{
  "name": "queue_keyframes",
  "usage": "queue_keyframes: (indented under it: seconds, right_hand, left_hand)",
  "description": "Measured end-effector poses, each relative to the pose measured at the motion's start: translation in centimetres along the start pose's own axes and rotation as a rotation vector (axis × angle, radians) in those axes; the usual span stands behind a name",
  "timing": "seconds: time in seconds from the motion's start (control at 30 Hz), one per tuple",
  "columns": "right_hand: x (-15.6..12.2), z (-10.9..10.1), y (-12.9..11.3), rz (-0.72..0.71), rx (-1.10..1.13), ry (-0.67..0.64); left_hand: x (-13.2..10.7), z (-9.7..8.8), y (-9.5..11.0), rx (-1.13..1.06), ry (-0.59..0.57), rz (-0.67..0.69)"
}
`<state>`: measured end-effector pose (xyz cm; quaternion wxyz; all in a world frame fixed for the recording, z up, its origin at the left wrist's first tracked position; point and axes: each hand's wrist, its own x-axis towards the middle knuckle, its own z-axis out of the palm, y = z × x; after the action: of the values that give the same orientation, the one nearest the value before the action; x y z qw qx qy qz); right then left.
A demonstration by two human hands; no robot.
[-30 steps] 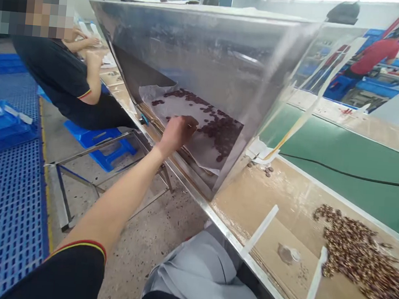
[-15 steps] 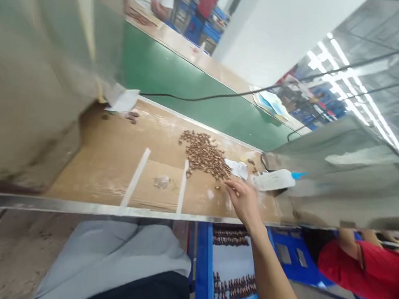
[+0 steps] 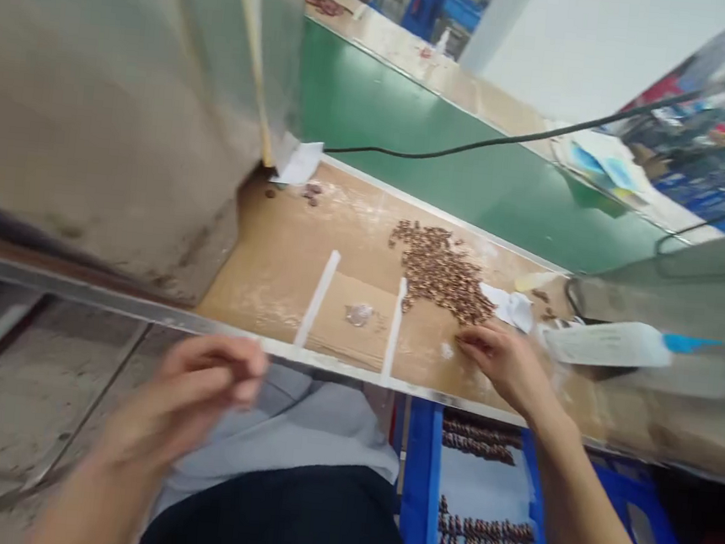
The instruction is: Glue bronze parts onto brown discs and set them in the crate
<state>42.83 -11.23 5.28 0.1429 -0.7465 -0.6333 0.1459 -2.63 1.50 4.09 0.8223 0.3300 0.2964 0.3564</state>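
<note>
My right hand (image 3: pixel 507 365) rests low over the board, its thumb and fingers closed together at the lower right edge of a pile of small shiny brown pieces (image 3: pixel 442 275). Whatever those fingertips hold is hidden. My left hand (image 3: pixel 199 393), blurred, hovers in front of the bench edge above my lap. Its fingers are curled together, and I cannot make out anything in them. Left of the pile, a small clear, crinkled item (image 3: pixel 359 314) lies between two white strips (image 3: pixel 318 298) on the brown work surface (image 3: pixel 261 272).
A white bottle with a blue nozzle (image 3: pixel 610 343) lies to the right beside crumpled white paper (image 3: pixel 511 309). Below the bench, a blue crate (image 3: pixel 420 489) holds rows of brown pieces. Metal panels (image 3: pixel 128 116) flank the bench; a black cable (image 3: pixel 436 154) crosses behind.
My left hand has come into view at the lower left. The view has shifted, so the bench appears farther right. My right hand stays by the pile's edge, its fingers curled more.
</note>
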Motion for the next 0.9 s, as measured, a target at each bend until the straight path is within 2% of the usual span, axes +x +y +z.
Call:
queue_keyframes:
  seconds: [0.1,0.2,0.3,0.43,0.53,0.67,0.9]
  right_hand:
    - [-0.5,0.3,-0.6,0.043,0.054,0.003]
    - [-1.5,1.9,-2.6,0.130,0.255,0.121]
    - [-2.1,4.7,-4.4,0.227,0.452,0.281]
    - [-2.0,7.4,-6.0,0.259,0.425,0.389]
    - [-1.5,7.5,-7.5,0.227,0.495,0.451]
    - [-0.1,6.7,-10.5,0.142,0.636,0.460]
    - [3.0,6.1,-14.8,-0.095,0.573,0.413]
  left_hand:
    - [-0.1,0.4,-2.2,-0.218,-0.048,-0.063]
    - [1.5,1.5,-3.9,-0.345,-0.124,-0.097]
    - [2.5,1.7,-4.2,-0.382,-0.170,-0.116]
    - [2.7,1.3,-3.7,-0.386,-0.169,-0.147]
    - [2.8,1.4,-3.5,-0.378,-0.148,-0.145]
    - [2.8,1.6,-3.4,-0.347,-0.120,-0.146]
    - [3.0,1.6,-3.5,-0.297,-0.089,-0.135]
